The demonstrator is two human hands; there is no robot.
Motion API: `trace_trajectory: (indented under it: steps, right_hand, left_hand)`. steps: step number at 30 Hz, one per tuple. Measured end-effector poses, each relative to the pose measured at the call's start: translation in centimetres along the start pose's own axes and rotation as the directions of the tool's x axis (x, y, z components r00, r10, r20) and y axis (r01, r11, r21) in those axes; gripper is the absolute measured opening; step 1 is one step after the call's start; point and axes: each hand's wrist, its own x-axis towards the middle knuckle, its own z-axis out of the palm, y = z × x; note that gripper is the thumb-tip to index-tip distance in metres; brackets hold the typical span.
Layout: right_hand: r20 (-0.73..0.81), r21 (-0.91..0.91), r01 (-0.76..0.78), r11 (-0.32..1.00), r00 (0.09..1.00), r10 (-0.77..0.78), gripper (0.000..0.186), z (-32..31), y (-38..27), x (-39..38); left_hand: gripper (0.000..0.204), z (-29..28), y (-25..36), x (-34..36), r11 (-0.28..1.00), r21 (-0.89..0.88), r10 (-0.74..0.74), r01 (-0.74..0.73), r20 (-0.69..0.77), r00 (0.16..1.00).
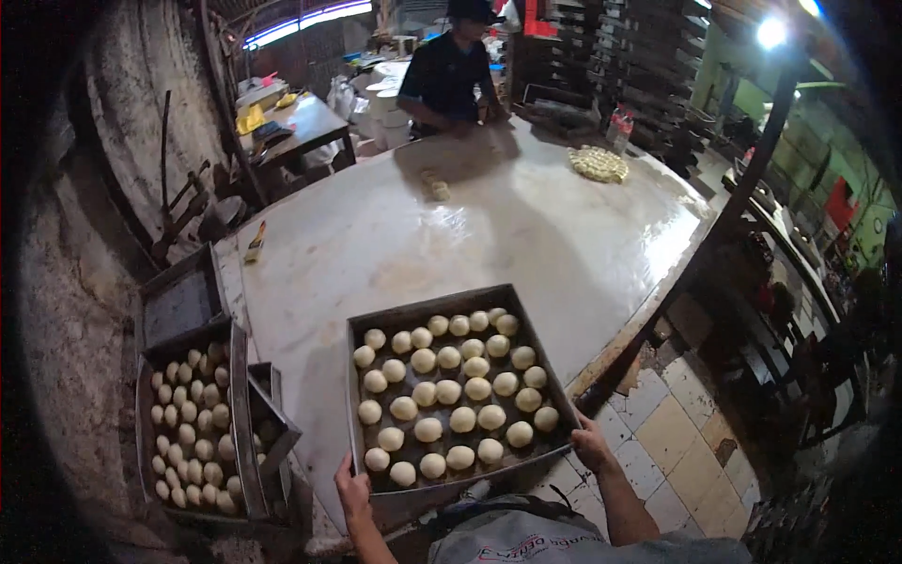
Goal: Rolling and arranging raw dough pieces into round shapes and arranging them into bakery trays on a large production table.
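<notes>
A square dark metal baking tray [351, 376] is in front of me, near the table's front edge. Several rows of round, pale dough balls [448, 391] sit in it, spaced apart. My left hand [353, 487] is closed on the tray's near left corner, thumb up along the wall. At the near right corner my right hand [590, 444] grips the tray's rim. The fingers under the tray are hidden. Whether the tray rests on the table or is held just above it, I cannot tell.
The pale worktable [329, 244] carries a brush [255, 242], a dough piece [435, 185], a dough mound [598, 164] and a bottle [619, 130]. A co-worker [448, 80] stands at the far edge. Another tray of dough balls [238, 376] is at left; a tiled floor [672, 432] lies right.
</notes>
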Motion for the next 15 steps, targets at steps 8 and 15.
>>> trace_trajectory:
  steps: [8,15]
  right_hand:
    - [0.334,-0.520,0.275,0.809,0.937,-0.104,0.039,3.7,-5.0,10.1]
    - [0.359,-0.845,0.482,0.231,0.832,-0.423,0.030,-1.7,-5.3,33.7]
  left_hand:
    - [0.046,5.1,8.6,1.7,0.845,0.016,0.530,-0.535,-0.162,0.833]
    - [0.031,23.7,7.8,2.5,0.953,-0.163,0.301,-0.255,0.617,0.727]
